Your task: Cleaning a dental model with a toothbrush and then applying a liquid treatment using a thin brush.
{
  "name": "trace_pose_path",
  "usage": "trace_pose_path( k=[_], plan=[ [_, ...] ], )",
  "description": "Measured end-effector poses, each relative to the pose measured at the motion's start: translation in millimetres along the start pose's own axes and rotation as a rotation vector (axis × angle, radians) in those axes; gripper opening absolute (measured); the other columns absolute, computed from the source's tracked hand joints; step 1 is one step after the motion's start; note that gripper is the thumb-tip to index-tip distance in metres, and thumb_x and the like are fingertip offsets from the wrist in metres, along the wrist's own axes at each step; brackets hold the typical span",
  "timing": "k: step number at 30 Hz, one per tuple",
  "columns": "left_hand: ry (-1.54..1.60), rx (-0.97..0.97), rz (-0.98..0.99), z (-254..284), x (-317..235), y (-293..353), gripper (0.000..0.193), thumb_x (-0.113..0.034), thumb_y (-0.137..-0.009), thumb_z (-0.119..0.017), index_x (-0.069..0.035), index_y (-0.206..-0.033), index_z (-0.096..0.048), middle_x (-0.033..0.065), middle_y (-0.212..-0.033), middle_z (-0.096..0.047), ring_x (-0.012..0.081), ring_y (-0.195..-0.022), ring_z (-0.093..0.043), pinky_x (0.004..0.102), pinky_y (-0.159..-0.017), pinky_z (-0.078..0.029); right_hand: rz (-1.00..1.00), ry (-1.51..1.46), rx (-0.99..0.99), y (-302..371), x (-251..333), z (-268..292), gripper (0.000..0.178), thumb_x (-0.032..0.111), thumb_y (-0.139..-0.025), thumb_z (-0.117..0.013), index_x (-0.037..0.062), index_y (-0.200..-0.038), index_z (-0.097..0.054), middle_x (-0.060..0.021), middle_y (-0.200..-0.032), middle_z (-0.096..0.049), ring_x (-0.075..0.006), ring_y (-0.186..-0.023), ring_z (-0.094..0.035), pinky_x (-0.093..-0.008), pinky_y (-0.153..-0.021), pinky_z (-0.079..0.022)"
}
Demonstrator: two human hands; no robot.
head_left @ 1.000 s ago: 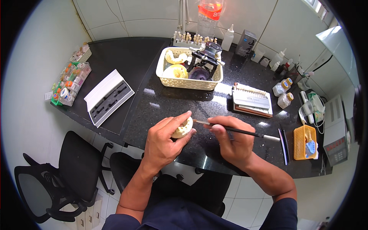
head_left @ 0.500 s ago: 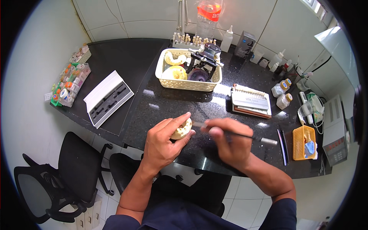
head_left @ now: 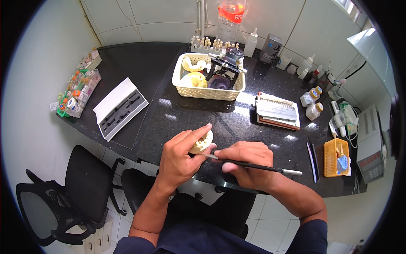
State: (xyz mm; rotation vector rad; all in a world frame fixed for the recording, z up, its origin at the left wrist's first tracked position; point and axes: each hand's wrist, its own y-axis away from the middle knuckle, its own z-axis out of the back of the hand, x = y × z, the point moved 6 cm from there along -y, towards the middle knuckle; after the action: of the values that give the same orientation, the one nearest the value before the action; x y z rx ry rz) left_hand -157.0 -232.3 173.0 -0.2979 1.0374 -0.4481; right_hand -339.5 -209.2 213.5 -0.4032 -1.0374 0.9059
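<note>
My left hand [head_left: 179, 155] is wrapped around a cream plaster dental cast [head_left: 203, 142], held just above the near side of the black counter. The row of teeth on it partly shows between my thumb and index finger. In my right hand [head_left: 250, 165] is a slender tool [head_left: 268, 168] with a black handle and a silver cap. Its pale, narrow front end points left and lies by my left thumb at the cast's lower edge. The exact kind of tip is too small to make out, and I cannot tell whether it touches the cast.
Behind my hands stands a cream basket [head_left: 207, 92] holding casts and a black articulator [head_left: 230, 63]. An opened case [head_left: 120, 110] lies left; a shade guide [head_left: 277, 112] lies right. Two thin tools [head_left: 312, 158] rest beside an orange basket [head_left: 325, 161]. Jars [head_left: 311, 98] stand farther back.
My right hand has lowered and shifted slightly, bringing the tool's front end from beside the cast down to my left thumb. The left hand and cast stay nearly in place.
</note>
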Motion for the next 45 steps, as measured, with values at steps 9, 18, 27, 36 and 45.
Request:
trace_pose_path(
  k=[9, 18, 27, 36, 45],
  plan=[
    [-0.006, 0.004, -0.036, -0.2, 0.1, 2.2, 0.051, -0.015, -0.091, -0.089, -0.006, -0.139, -0.074, 0.0193, -0.112, -0.081, 0.026, -0.099, -0.081, 0.0348, -0.086, -0.061, -0.047, 0.023, -0.057, 1.2, -3.7, 4.2, 0.015, 0.012, -0.101, -0.078, 0.0015, -0.111, -0.077, -0.0132, -0.089, -0.079, -0.0267, -0.073, -0.076, -0.0355, -0.066, -0.06],
    [0.092, 0.012, -0.047, -0.1, 1.0, -0.3, 0.056, -0.01, -0.094, -0.086, -0.009, -0.147, -0.068, 0.0164, -0.119, -0.081, 0.0217, -0.104, -0.082, 0.0325, -0.089, -0.062, -0.071, 0.04, -0.11, -0.8, -2.8, 6.4, 0.016, 0.005, -0.098, -0.078, -0.0011, -0.112, -0.077, -0.0153, -0.095, -0.081, -0.0283, -0.076, -0.078, -0.0366, -0.068, -0.061],
    [0.259, 0.074, 0.048, -1.7, 3.1, -0.2, 0.056, 0.005, -0.095, -0.077, -0.003, -0.148, -0.062, 0.0194, -0.122, -0.08, 0.0224, -0.111, -0.08, 0.0334, -0.097, -0.063, -0.086, 0.055, -0.136, 0.7, -6.7, 9.3, 0.015, 0.003, -0.097, -0.078, -0.0012, -0.112, -0.077, -0.0144, -0.094, -0.08, -0.027, -0.075, -0.078, -0.0359, -0.067, -0.061],
    [0.278, 0.069, 0.077, -0.6, -0.1, -2.6, 0.054, 0.003, -0.095, -0.079, -0.001, -0.145, -0.059, 0.0198, -0.119, -0.081, 0.0242, -0.113, -0.08, 0.0335, -0.095, -0.064, -0.155, 0.082, -0.182, 5.7, -17.1, 11.4, 0.018, 0.002, -0.099, -0.072, -0.0043, -0.115, -0.077, -0.0164, -0.095, -0.082, -0.0264, -0.078, -0.08, -0.0357, -0.072, -0.063],
    [0.599, 0.139, 0.17, -1.1, 20.4, -1.1, 0.057, -0.002, -0.097, -0.081, -0.002, -0.146, -0.051, 0.0197, -0.122, -0.081, 0.017, -0.113, -0.076, 0.031, -0.1, -0.059, -0.185, 0.062, -0.171, 5.1, -17.4, 12.7, 0.022, 0.001, -0.099, -0.072, -0.0038, -0.119, -0.077, -0.0172, -0.098, -0.082, -0.0271, -0.079, -0.08, -0.0364, -0.075, -0.064]
  ],
)
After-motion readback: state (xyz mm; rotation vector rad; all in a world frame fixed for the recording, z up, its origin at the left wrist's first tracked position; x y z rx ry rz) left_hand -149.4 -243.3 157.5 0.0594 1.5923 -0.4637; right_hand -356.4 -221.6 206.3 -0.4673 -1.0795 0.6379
